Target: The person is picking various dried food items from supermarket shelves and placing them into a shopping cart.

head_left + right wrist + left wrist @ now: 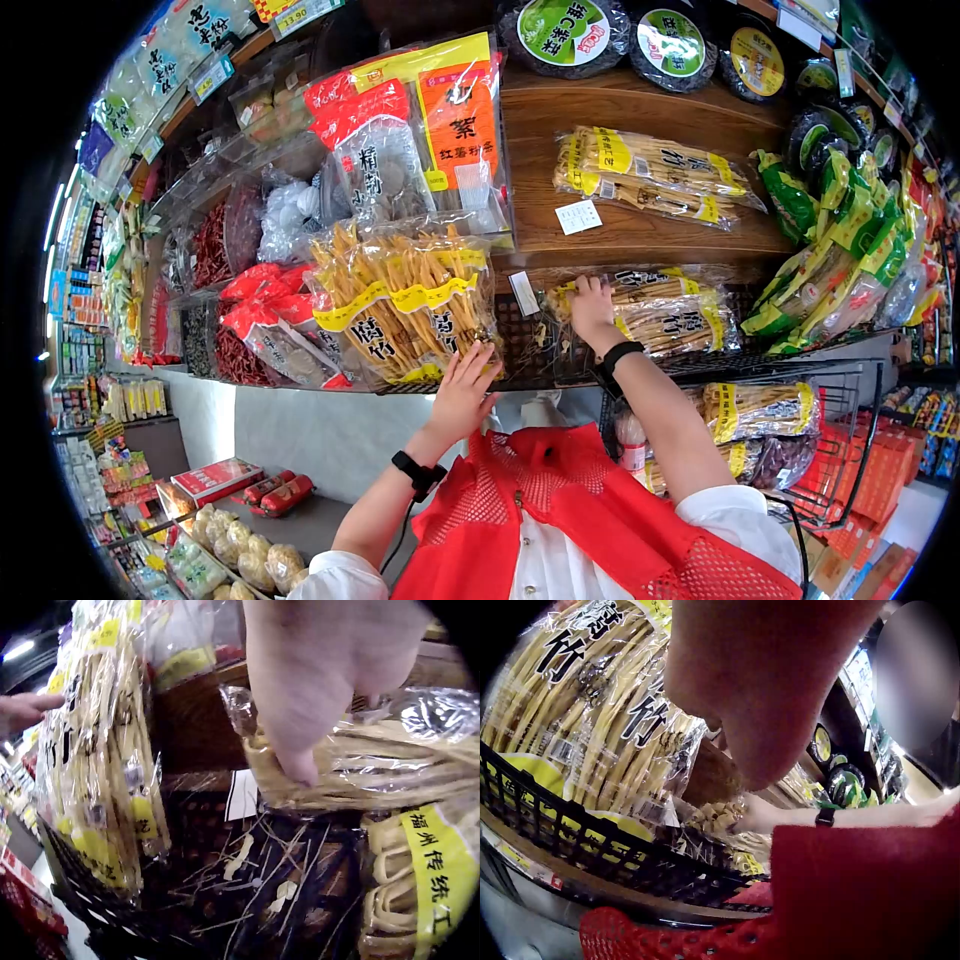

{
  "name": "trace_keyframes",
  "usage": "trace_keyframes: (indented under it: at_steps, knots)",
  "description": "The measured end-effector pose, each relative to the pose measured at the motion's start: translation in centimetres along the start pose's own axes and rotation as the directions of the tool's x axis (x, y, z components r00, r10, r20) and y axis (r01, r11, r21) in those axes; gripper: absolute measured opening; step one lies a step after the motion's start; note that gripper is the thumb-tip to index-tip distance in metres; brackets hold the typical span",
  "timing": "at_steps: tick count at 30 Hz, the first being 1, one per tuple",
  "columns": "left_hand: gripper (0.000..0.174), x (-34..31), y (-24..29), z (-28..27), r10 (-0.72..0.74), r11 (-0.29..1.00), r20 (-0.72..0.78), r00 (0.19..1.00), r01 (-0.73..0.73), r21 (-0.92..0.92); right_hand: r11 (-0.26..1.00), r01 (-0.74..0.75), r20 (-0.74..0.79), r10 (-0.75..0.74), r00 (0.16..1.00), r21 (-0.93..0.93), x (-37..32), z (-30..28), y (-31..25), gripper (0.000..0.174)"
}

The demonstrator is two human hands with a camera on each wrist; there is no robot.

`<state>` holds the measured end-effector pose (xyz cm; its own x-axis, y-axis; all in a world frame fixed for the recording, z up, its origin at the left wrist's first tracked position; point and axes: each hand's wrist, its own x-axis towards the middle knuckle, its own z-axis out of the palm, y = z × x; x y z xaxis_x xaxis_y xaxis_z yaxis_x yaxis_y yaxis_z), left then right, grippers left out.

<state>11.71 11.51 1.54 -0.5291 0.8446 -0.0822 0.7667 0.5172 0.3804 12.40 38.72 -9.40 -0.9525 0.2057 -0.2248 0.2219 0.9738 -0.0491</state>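
Observation:
Upright packs of dried sticks with yellow bands (410, 300) stand in a black basket. My left hand (465, 392) touches the lower right of these packs, fingers spread and fairly straight. In the left wrist view the left hand (757, 675) covers the upper middle, beside the packs (592, 712). Further right, my right hand (594, 308) grips the left end of a lying stick pack (655, 290). The right wrist view shows the right hand (330, 675) with its thumb against that pack (375, 765); its other fingers are partly hidden.
Loose stick fragments (281, 896) lie in the basket between the packs. More stick packs (650, 170) and a white card (578, 218) lie on the wooden shelf above. Green bags (840, 250) are at the right, red-topped bags (285, 320) at the left, and a wire cart (850, 440) stands below.

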Motion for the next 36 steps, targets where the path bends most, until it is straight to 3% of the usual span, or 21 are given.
trace_keyframes:
  at_steps: [1, 2, 3, 5, 7, 9, 10, 11, 13, 15, 16, 17, 18, 19, 21, 22, 26, 28, 29, 32, 36]
  knots:
    - [0.044, 0.1, 0.0, 0.0, 0.002, 1.0, -0.003, 1.0, -0.002, 0.0, 0.999, 0.047, -0.024, -0.047, 0.999, 0.001, -0.5, -0.5, 0.5, 0.023]
    - [0.042, 0.2, 0.0, -0.1, -0.012, 0.998, -0.016, 1.0, 0.011, -0.06, 0.993, 0.107, -0.18, -0.096, 0.979, 0.054, -1.0, -1.0, 1.1, 0.026]
    - [0.041, 0.2, 0.1, 0.0, -0.026, 0.993, -0.028, 0.999, 0.023, -0.12, 0.993, 0.106, -0.182, -0.095, 0.979, 0.052, -1.6, -1.6, 1.6, 0.026]
    - [0.038, 0.4, 0.1, 0.5, -0.048, 0.981, -0.053, 0.997, 0.037, -0.192, 0.948, 0.125, -0.098, -0.101, 0.99, 0.291, -2.9, -3.5, 2.8, 0.028]
    - [0.034, 1.1, 0.2, 1.4, -0.198, 0.756, 0.036, 0.98, 0.176, -0.631, 0.929, 0.225, -0.226, -0.162, 0.961, 0.292, -3.6, -3.3, 4.8, 0.024]
    - [0.038, 2.1, -0.2, 2.7, -0.197, 0.705, 0.078, 0.977, 0.196, -0.682, 0.861, 0.324, -0.268, -0.23, 0.936, 0.393, -5.6, -6.5, 5.9, 0.019]
    - [0.043, 2.9, 0.0, 2.8, -0.257, 0.314, 0.285, 0.923, 0.359, -0.879, 0.816, 0.346, -0.345, -0.193, 0.918, 0.463, -7.1, -8.5, 5.9, 0.019]
    - [0.048, 3.8, 0.2, 2.7, -0.214, -0.138, 0.491, 0.844, 0.472, -0.871, 0.821, 0.343, -0.349, -0.189, 0.918, 0.457, -8.3, -9.7, 5.9, 0.019]
    - [0.067, 5.9, 0.7, 2.0, 0.178, -0.593, 0.653, 0.736, 0.61, -0.526, 0.697, 0.478, -0.568, -0.123, 0.814, 0.534, -10.3, -12.0, 5.8, 0.02]
    - [0.072, 7.4, 2.9, 1.1, 0.482, -0.649, 0.492, 0.725, 0.673, -0.356, 0.627, 0.503, -0.593, -0.08, 0.801, 0.595, -12.6, -15.6, 5.2, 0.023]
    - [0.073, 8.0, 4.1, 0.6, 0.539, -0.649, 0.426, 0.726, 0.681, -0.339, 0.591, 0.571, -0.634, -0.126, 0.763, 0.57, -13.8, -18.2, 4.7, 0.024]
    - [0.075, 8.5, 5.6, 0.0, 0.592, -0.648, 0.358, 0.722, 0.691, -0.321, 0.555, 0.626, -0.659, -0.174, 0.731, 0.548, -14.6, -18.8, 4.6, 0.023]
    - [0.074, 8.9, 7.4, -1.0, 0.449, -0.738, 0.514, 0.731, 0.628, -0.248, 0.526, 0.678, -0.676, -0.238, 0.697, 0.513, -15.4, -19.8, 4.3, 0.023]
    - [0.063, 8.8, 8.1, -1.8, 0.424, -0.725, 0.571, 0.703, 0.642, -0.251, 0.494, 0.727, -0.69, -0.301, 0.658, 0.478, -16.1, -20.7, 4.0, 0.023]
    - [0.059, 8.0, 10.7, -6.0, 0.131, -0.529, 0.627, 0.768, 0.589, -0.611, 0.517, 0.75, -0.653, -0.407, 0.639, 0.412, -17.5, -21.7, 3.8, 0.024]
    - [0.049, 8.1, 9.6, -5.0, 0.107, -0.553, 0.677, 0.728, 0.609, -0.568, 0.49, 0.763, -0.621, -0.457, 0.637, 0.422, -18.1, -22.4, 3.7, 0.025]
    - [0.046, 8.1, 8.8, -5.2, 0.131, -0.543, 0.491, 0.861, 0.477, -0.691, 0.591, 0.698, -0.559, -0.444, 0.7, 0.404, -19.2, -23.2, 5.0, 0.031]
    - [0.05, 8.1, 9.2, -6.9, 0.024, -0.424, 0.366, 0.93, 0.341, -0.839, 0.686, 0.455, -0.578, -0.062, 0.814, 0.567, -18.9, -22.4, 5.5, 0.038]
    - [0.05, 8.1, 9.3, -7.4, 0.022, -0.418, 0.353, 0.935, 0.329, -0.847, 0.592, 0.367, -0.48, 0.038, 0.877, 0.717, -18.9, -22.5, 5.8, 0.048]
    - [0.052, 7.5, 9.8, -8.7, -0.153, -0.071, 0.137, 0.979, 0.127, -0.989, 0.09, 0.282, -0.285, 0.022, 0.958, 0.955, -17.6, -21.2, 5.8, 0.057]
    - [0.049, 6.8, 9.8, -9.0, -0.191, 0.182, 0.013, 0.981, 0.048, -0.982, -0.026, 0.132, -0.133, -0.079, 0.988, 0.991, -16.6, -20.4, 2.4, 0.082]
